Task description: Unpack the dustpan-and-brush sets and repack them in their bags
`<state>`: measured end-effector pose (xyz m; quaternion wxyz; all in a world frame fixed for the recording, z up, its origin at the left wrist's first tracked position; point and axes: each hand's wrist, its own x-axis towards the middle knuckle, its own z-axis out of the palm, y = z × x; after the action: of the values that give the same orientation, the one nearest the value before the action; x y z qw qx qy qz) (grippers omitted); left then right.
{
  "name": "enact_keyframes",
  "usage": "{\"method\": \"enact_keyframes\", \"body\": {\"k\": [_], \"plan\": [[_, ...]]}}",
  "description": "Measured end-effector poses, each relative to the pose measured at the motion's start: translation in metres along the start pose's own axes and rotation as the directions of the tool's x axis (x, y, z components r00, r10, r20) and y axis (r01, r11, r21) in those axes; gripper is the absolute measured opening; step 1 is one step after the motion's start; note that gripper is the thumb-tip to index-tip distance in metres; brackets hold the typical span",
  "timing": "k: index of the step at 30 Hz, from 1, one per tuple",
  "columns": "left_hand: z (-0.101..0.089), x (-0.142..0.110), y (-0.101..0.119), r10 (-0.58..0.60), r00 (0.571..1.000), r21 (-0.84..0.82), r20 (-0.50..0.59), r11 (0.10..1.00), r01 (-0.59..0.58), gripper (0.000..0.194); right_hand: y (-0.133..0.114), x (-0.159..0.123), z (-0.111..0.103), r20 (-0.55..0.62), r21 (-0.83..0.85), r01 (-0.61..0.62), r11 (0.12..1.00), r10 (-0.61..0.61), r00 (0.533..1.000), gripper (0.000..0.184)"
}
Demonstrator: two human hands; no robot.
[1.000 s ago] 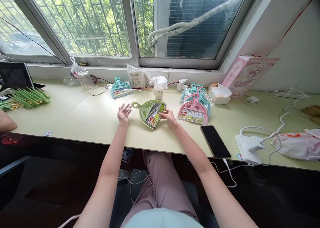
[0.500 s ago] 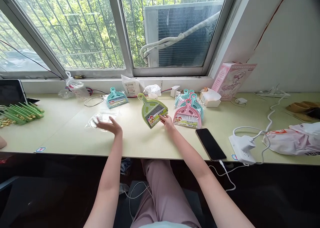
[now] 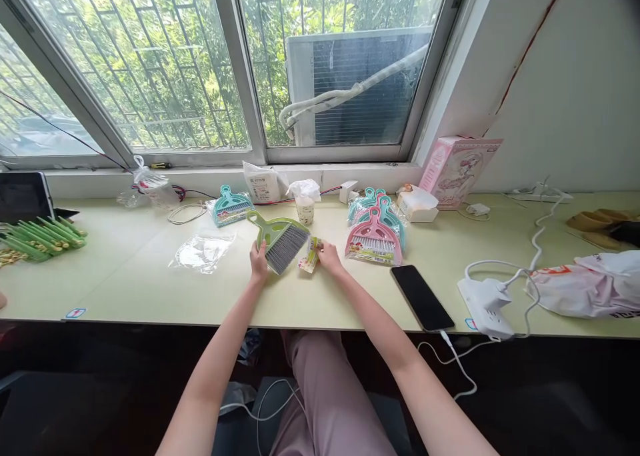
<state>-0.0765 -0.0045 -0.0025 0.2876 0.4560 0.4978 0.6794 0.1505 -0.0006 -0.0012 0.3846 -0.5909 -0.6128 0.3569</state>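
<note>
1. Your left hand covers part of the edge of the green dustpan; some of your fingers are lost behind it.
2. Your right hand covers one end of the label card, its print too small to read.
3. The near pink dustpan hides much of the turquoise dustpans; you cannot count them.
4. At left, you see the tablet and another person's arm cut off.
5. At right, the white bag runs out of your view.

Dustpan is mid-desk with the brush in it, can't really tell if it's touching down. Wrapper left, stacked sets right, phone in front of those, cup behind.
</note>
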Motion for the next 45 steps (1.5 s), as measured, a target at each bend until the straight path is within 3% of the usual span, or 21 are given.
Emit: {"method": "enact_keyframes", "body": {"k": [2,4,7,10,12,15,17,19,21,23,26,28,29,30,32,34,36,38,39,42,45], "plan": [[-0.004,-0.003,0.004,0.093,0.99,0.129,-0.111,0.989,-0.078,0.038,0.001,-0.005,-0.003,-0.069,-0.331,0.096,0.939,-0.126,0.99,0.037],[-0.006,-0.01,0.007,0.198,0.965,0.268,-0.169,0.952,-0.149,0.04,0.0,-0.01,-0.006,-0.123,-0.545,0.124,0.829,-0.225,0.966,0.057],[-0.006,-0.023,0.008,0.428,0.9,0.404,-0.087,0.841,-0.361,0.043,-0.008,-0.018,-0.009,-0.148,-0.632,0.262,0.729,-0.446,0.883,0.062],[-0.003,-0.034,0.009,0.635,0.75,0.403,0.184,0.647,-0.647,0.042,-0.017,-0.025,-0.002,-0.036,-0.486,0.565,0.667,-0.661,0.75,0.051],[0.002,-0.039,0.011,0.696,0.626,0.345,0.352,0.526,-0.778,0.043,-0.021,-0.028,0.009,-0.053,-0.346,0.645,0.681,-0.701,0.711,0.047],[0.008,-0.043,0.015,0.713,0.498,0.275,0.493,0.415,-0.867,0.047,-0.021,-0.031,0.026,-0.168,-0.204,0.603,0.771,-0.635,0.754,0.042],[0.01,-0.044,0.017,0.701,0.452,0.254,0.551,0.376,-0.891,0.05,-0.02,-0.029,0.032,-0.192,-0.101,0.576,0.811,-0.584,0.789,0.04],[0.009,-0.044,0.018,0.682,0.436,0.24,0.587,0.368,-0.898,0.051,-0.02,-0.027,0.032,-0.175,0.056,0.562,0.826,-0.546,0.82,0.038],[0.007,-0.044,0.018,0.666,0.456,0.225,0.59,0.407,-0.885,0.05,-0.023,-0.025,0.027,-0.146,0.241,0.532,0.812,-0.511,0.847,0.033],[0.005,-0.044,0.017,0.637,0.516,0.199,0.573,0.502,-0.841,0.048,-0.028,-0.022,0.021,-0.132,0.377,0.488,0.787,-0.476,0.87,0.029],[0.003,-0.04,0.015,0.516,0.683,0.185,0.517,0.711,-0.678,0.044,-0.036,-0.022,0.01,-0.131,0.431,0.427,0.795,-0.413,0.901,0.028],[-0.001,-0.031,0.015,0.41,0.841,0.247,0.354,0.826,-0.506,0.045,-0.04,-0.025,0.002,-0.122,0.428,0.398,0.811,-0.385,0.915,0.028],[-0.005,-0.024,0.016,0.367,0.908,0.287,0.201,0.864,-0.413,0.045,-0.042,-0.026,-0.003,-0.124,0.437,0.392,0.81,-0.377,0.918,0.028],[-0.009,-0.016,0.016,0.332,0.943,0.321,0.019,0.891,-0.321,0.045,-0.044,-0.028,-0.007,-0.132,0.452,0.39,0.802,-0.372,0.919,0.028],[-0.02,0.0,0.017,0.298,0.902,0.356,-0.312,0.917,-0.179,0.042,-0.048,-0.031,-0.018,-0.167,0.471,0.401,0.786,-0.366,0.915,0.029],[-0.031,0.013,0.017,0.265,0.868,0.381,-0.421,0.92,-0.096,0.04,-0.052,-0.031,-0.029,-0.237,0.416,0.421,0.806,-0.351,0.906,0.033],[-0.039,0.02,0.017,0.183,0.928,0.441,-0.323,0.897,-0.024,0.038,-0.054,-0.029,-0.039,-0.325,0.255,0.427,0.867,-0.339,0.883,0.037],[-0.043,0.024,0.015,0.047,0.99,0.549,-0.132,0.835,0.033,0.034,-0.053,-0.026,-0.044,-0.364,0.029,0.385,0.923,-0.349,0.864,0.04],[-0.045,0.025,0.014,-0.022,0.999,0.606,-0.036,0.794,0.039,0.034,-0.051,-0.024,-0.045,-0.357,-0.088,0.347,0.934,-0.354,0.864,0.041],[-0.049,0.031,0.008,-0.157,0.97,0.713,0.184,0.701,-0.022,0.036,-0.042,-0.021,-0.039,-0.277,-0.387,0.217,0.896,-0.338,0.9,0.041],[-0.055,0.037,0.0,-0.132,0.957,0.729,0.258,0.676,-0.104,0.029,-0.031,-0.018,-0.026,-0.167,-0.58,0.139,0.803,-0.284,0.944,0.037]]}}
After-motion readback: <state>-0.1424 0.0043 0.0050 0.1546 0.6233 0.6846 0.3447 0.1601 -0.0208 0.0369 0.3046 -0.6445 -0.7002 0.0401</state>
